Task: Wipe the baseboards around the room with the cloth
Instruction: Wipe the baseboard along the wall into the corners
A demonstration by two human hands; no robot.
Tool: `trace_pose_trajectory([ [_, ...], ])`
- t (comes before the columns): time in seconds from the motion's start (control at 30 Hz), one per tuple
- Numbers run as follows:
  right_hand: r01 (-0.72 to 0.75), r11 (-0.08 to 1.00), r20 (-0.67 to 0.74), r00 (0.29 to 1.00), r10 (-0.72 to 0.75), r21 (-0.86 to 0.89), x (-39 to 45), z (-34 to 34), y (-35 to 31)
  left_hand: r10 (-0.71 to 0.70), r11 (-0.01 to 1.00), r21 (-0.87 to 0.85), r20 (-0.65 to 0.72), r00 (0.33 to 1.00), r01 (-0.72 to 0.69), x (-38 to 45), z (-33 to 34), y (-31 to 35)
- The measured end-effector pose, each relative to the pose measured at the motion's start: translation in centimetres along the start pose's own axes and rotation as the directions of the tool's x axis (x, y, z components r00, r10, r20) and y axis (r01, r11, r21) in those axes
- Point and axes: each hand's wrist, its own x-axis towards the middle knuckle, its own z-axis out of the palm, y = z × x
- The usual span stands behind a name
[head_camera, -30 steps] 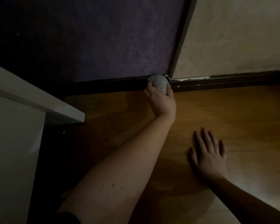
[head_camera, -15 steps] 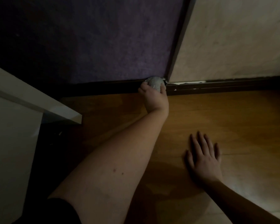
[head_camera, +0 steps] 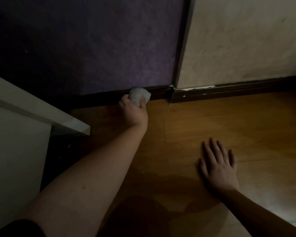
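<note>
Left hand (head_camera: 133, 112) grasps balled cloth (head_camera: 139, 97) against dark baseboard (head_camera: 108, 98); right hand (head_camera: 218, 166) flat on floor (head_camera: 212, 120), fingers released. Advise firm pressure, slow leftward passes along top edge

My left hand (head_camera: 134, 111) holds the cloth (head_camera: 139, 96) vs the baseboard (head_camera: 161, 94), just left of the wall corner (head_camera: 172, 93). My right hand (head_camera: 218, 165) lies flat on the floor (head_camera: 212, 120), nearer me & to the right. A shelf (head_camera: 41, 115) juts in at left.
</note>
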Motion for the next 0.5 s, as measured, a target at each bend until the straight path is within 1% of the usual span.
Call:
trace_pose_trajectory([
  [0.1,-0.007,1.000,0.022,1.000,0.007,0.015,0.0,-0.3,-0.1,0.037,0.998,-0.047,-0.054,0.998,-0.039,1.2,-2.6,-1.9],
  [0.23,-0.019,1.000,0.032,0.999,0.019,0.007,-0.1,-0.7,-0.4,0.034,0.996,-0.077,-0.185,0.982,-0.049,4.0,-6.7,-4.6],
  [0.37,-0.032,0.999,0.034,0.999,0.032,0.002,-0.2,-1.0,-0.7,-0.031,0.994,-0.108,-0.226,0.974,0.006,4.8,-7.0,-5.2],
  [0.43,-0.036,0.999,0.031,0.999,0.036,-0.005,-0.3,-0.9,-0.7,-0.097,0.988,-0.138,-0.239,0.966,0.065,4.4,-5.8,-4.4],
  [0.5,-0.040,0.999,0.027,0.999,0.041,-0.010,-0.2,-0.7,-0.5,-0.177,0.971,-0.197,-0.218,0.960,0.135,3.8,-4.3,-3.4],
])
